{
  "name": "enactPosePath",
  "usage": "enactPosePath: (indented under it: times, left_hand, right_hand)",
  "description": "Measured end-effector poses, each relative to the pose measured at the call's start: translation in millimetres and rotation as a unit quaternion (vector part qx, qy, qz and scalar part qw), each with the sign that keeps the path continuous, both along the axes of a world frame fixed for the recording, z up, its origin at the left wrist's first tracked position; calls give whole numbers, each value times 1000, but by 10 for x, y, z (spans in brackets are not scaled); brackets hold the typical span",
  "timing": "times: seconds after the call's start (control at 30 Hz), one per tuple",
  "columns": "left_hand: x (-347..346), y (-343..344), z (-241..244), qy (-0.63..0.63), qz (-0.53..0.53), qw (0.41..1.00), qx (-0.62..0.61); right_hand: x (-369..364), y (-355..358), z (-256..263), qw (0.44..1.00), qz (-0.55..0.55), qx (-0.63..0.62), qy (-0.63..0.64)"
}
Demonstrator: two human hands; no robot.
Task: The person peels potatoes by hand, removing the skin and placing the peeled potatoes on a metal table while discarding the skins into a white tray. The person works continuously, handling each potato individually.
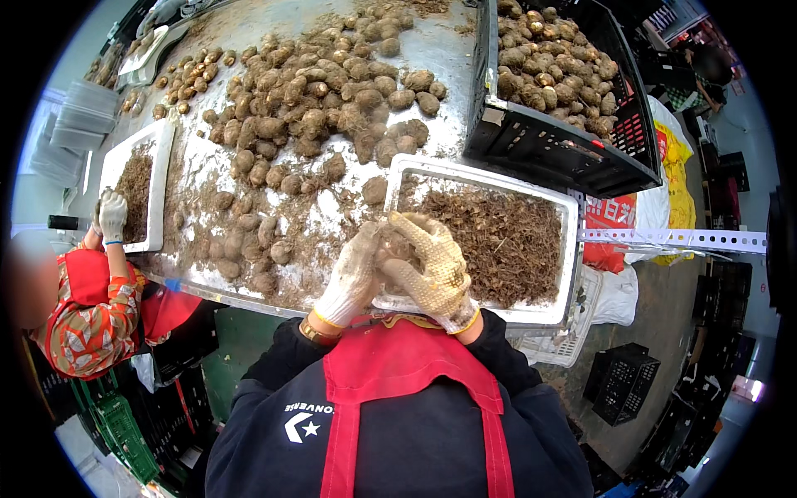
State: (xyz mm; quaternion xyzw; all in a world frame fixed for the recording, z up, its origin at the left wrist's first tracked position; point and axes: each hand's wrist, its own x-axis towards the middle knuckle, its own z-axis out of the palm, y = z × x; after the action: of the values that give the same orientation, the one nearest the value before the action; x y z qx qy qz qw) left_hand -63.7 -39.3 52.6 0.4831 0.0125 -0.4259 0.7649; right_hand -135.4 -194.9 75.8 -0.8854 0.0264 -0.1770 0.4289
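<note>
Both my hands wear dirty white knit work gloves and meet at the near edge of the table, by the left end of a white foam tray (576, 261). Between the curled fingers of my right hand (433, 261) and the fingertips of my left hand (352, 271) is a blurred brownish item (397, 241), likely a taro corm; the gloves partly hide it. Brown fibrous peelings (492, 236) fill much of the tray. Ahead and to the left, a large heap of hairy taro corms (311, 93) covers the metal table. A smaller group of corms (243, 243) lies nearer.
A black plastic crate (560, 146) full of taro corms (554, 68) stands at the back right. At left, a gloved co-worker (93, 305) works by another foam tray (159, 187) with peelings. A perforated metal bar (672, 238) juts out at right. Black crates (622, 383) sit on the floor.
</note>
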Motion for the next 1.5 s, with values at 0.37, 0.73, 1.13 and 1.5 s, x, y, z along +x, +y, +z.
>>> enactPosePath:
  times: [0.37, 0.73, 1.13, 1.5]
  left_hand:
    - [-10, -69, -87, -165, -30, 973, 157]
    - [-30, -179, 163, 0, -27, 997, 76]
    - [42, -124, -118, -7, -54, 998, 23]
    - [19, -164, 250, -185, -80, 967, 156]
  right_hand:
    - [101, 56, -126, 995, -34, 4, -95]
    - [16, -307, -579, 979, -156, 122, 49]
    - [-190, -118, -74, 992, 13, 121, 32]
    - [-171, -91, 154, 995, -22, 90, -42]
